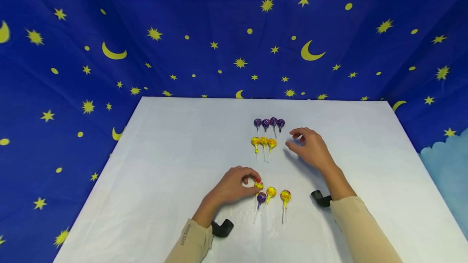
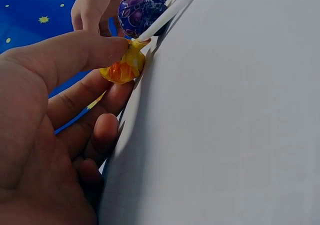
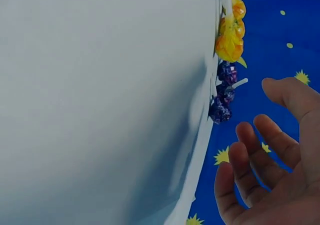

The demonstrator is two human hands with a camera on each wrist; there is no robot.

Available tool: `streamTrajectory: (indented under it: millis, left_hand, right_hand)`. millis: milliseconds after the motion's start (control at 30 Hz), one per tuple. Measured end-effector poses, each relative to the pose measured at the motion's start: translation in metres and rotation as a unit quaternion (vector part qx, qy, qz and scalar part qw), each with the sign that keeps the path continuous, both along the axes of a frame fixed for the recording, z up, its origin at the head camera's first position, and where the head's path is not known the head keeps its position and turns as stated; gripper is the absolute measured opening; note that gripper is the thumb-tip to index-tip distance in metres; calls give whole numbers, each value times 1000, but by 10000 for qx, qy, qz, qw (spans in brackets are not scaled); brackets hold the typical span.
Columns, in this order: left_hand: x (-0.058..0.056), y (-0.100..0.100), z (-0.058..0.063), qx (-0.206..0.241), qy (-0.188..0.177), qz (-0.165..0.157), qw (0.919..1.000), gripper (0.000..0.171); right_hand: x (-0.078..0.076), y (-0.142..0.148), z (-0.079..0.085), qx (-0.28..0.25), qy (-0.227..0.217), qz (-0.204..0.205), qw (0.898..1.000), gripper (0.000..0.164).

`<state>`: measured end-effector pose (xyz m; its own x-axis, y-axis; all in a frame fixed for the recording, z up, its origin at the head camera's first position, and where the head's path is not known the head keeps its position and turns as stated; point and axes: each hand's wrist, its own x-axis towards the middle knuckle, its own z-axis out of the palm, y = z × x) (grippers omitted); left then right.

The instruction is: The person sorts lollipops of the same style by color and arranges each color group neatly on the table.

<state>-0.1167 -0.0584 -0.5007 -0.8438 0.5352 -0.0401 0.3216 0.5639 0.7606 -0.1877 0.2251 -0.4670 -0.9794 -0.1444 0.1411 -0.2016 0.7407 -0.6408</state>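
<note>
My left hand (image 1: pixel 234 185) pinches a yellow lollipop with red on its wrapper (image 1: pixel 258 185) between thumb and fingers, low over the table. In the left wrist view its wrapped head (image 2: pixel 125 71) shows yellow and orange under the thumb. Close beside it lie a purple lollipop (image 1: pixel 261 198) and a yellow lollipop (image 1: pixel 271 192). A yellow-and-red lollipop (image 1: pixel 285 196) lies apart to their right. My right hand (image 1: pixel 310 147) hovers empty, fingers loosely bent, to the right of three yellow lollipops (image 1: pixel 264 141) in a row. Behind these is a row of several purple lollipops (image 1: pixel 266 123).
The white table (image 1: pixel 183 141) extends around the lollipops on every side. A blue cloth with yellow moons and stars (image 1: pixel 175 56) hangs behind and beside it. Black wrist mounts (image 1: pixel 222 228) stick out from both forearms near the tabletop.
</note>
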Motion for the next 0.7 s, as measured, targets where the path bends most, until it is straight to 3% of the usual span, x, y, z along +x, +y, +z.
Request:
streamTrajectory:
  millis: [400, 700]
  left_hand:
    - [0, -2, 1, 4, 131, -16, 9999, 22]
    - [0, -2, -1, 22, 220, -34, 9997, 22]
  right_hand:
    - [30, -7, 1, -102, 32, -289, 9995, 36]
    - [49, -14, -1, -112, -40, -163, 9998, 37]
